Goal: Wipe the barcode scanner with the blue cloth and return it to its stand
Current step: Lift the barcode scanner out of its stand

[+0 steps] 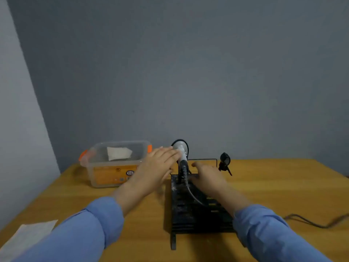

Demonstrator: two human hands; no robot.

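Scanner (181,154) upright in stand (190,201), between my hands, handle axis near vertical. My left hand (160,163) spread flat, fingertips at scanner head, nearer. My right hand (205,173) loosely curled, empty, beside handle. No blue cloth visible.

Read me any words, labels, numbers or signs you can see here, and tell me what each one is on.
No text here is legible.
Clear storage box: orange label with a round logo and small marks, too blurred to read.
Paper sheet at the table's near-left corner: no readable print.
Barcode scanner and black stand: no markings visible.
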